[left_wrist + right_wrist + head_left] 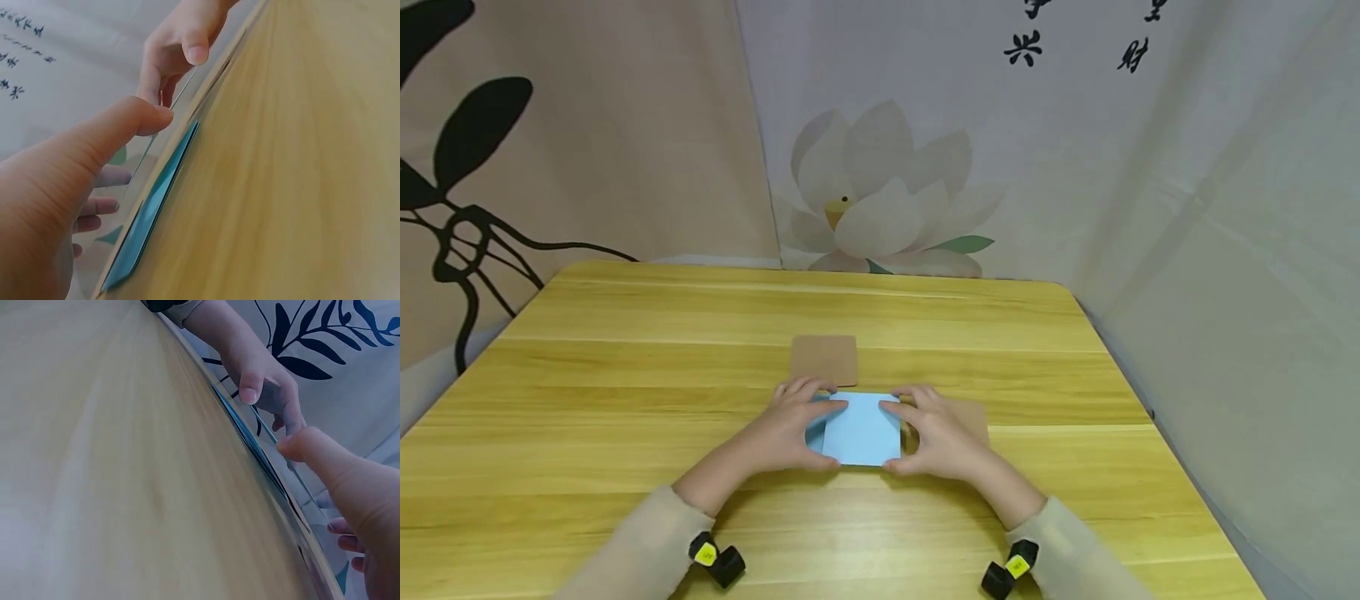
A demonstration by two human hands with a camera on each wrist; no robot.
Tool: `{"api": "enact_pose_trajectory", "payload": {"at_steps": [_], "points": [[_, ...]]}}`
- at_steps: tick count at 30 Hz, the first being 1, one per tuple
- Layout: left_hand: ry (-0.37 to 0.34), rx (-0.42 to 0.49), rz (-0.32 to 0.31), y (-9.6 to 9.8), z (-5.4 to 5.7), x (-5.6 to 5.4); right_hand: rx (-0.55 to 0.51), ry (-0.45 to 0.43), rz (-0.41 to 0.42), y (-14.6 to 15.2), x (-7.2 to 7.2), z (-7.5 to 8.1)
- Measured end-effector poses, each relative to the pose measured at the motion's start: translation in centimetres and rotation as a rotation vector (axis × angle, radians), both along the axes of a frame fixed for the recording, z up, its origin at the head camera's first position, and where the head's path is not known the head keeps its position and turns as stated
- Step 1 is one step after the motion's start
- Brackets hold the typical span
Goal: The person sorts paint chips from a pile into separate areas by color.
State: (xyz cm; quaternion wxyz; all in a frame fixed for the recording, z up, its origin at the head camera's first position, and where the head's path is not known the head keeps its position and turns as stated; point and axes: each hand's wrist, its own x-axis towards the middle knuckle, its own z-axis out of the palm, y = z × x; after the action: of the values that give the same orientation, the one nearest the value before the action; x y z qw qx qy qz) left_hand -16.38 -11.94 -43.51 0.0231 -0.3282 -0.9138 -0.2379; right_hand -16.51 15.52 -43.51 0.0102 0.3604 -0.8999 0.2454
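Note:
A light blue rectangular sheet point(862, 429), thin as card, is raised above the table between both hands. My left hand point(793, 423) pinches its left edge, thumb at the near corner and fingers at the far side. On the right edge, my right hand point(942, 433) grips it the same way. Seen edge-on in the left wrist view, the sheet is a thin line between the thumbs and fingers. Below it a flat, folded-looking blue piece point(153, 209) lies on the table; in the head view the sheet covers most of it.
A brown square board point(823, 360) lies just beyond the sheet. Another brown board point(972, 418) is partly hidden behind the right hand. The wooden table point(625, 367) ends at a printed curtain point(887, 125) at the back.

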Motion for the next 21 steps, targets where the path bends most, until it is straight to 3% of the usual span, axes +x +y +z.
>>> {"api": "enact_pose_trajectory", "payload": {"at_steps": [5,21], "points": [[-0.02,0.004,0.021,-1.4,0.1,0.5,0.026,0.002,0.009,-1.4,-0.2,0.0],[0.013,0.041,0.06,-5.2,-0.8,0.9,0.089,-0.042,0.034,-5.3,-1.1,0.0]]}}
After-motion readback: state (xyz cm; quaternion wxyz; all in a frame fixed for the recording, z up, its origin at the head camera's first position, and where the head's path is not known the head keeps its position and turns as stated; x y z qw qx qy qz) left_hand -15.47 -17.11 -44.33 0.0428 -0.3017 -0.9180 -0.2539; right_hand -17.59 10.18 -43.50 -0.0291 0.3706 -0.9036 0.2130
